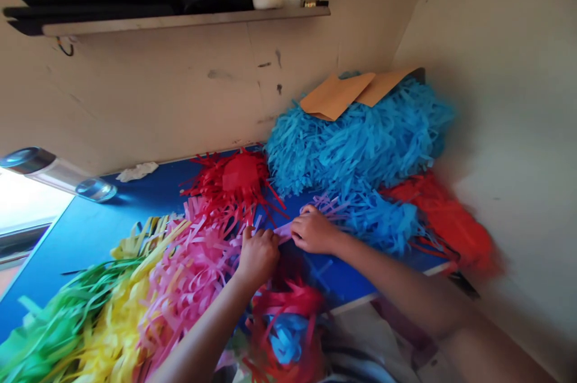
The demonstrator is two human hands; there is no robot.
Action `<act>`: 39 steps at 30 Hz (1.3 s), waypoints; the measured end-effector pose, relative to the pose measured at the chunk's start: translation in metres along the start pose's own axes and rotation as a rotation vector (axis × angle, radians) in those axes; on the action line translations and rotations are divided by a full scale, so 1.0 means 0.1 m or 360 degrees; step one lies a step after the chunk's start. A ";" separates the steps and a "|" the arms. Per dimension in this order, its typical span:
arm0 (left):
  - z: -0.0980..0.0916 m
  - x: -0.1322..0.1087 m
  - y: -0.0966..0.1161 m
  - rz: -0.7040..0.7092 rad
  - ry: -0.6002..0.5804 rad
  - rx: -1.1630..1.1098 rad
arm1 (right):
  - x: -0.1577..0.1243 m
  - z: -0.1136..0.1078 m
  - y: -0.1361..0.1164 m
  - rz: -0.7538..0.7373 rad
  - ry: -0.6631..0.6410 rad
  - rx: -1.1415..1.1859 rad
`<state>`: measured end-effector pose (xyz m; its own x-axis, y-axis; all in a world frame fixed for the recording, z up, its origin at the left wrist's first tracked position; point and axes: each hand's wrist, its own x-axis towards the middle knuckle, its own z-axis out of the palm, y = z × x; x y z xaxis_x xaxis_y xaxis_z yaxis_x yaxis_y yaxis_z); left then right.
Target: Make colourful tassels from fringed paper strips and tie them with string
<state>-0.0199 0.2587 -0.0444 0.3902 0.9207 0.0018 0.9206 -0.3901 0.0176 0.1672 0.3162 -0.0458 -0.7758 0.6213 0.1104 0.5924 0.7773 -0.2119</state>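
Note:
Between my two hands a strip of purple fringed tissue paper [283,231] is stretched. My left hand [260,255] has its fingers closed on the left end. My right hand [314,229] pinches the right end, and loose purple fringe [331,207] spreads out beyond it. Pink fringed paper [193,263] lies against my left hand, with yellow fringe [121,317] and green fringe [58,317] farther left. Behind my hands rests a red fringed bundle [241,172]. Red and blue fringe [288,335] sits below, near my lap, partly blurred.
A large blue fringed pile [360,142] with brown paper pieces [338,94] on top stands at the back right. Red paper [460,220] hangs over the table's right edge. A clear bottle [67,178] stands at the left of the blue table [148,190]. Above runs a wall shelf [189,21].

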 end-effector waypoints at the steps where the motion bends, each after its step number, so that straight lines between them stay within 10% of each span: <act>1: 0.01 0.00 0.00 -0.0013 0.0007 0.0006 | -0.01 0.00 -0.03 -0.0017 0.0030 0.0002; 10: 0.03 -0.18 0.00 -0.0087 0.0077 0.0011 | -0.10 0.21 0.02 -0.0140 0.0019 -0.0106; 21: 0.18 -0.16 -0.31 -0.0317 0.0027 -0.0388 | -0.27 0.26 0.24 0.0351 0.0243 0.0355; 39: 0.17 -0.06 -0.21 -0.0476 -0.0072 -0.0130 | -0.16 0.34 0.15 0.0774 0.0224 0.0226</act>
<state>-0.0418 0.2610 -0.0621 0.1040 0.9928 -0.0602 0.9910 -0.0983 0.0908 0.1811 0.3153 -0.0833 -0.3758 0.9220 0.0934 0.8340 0.3805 -0.3996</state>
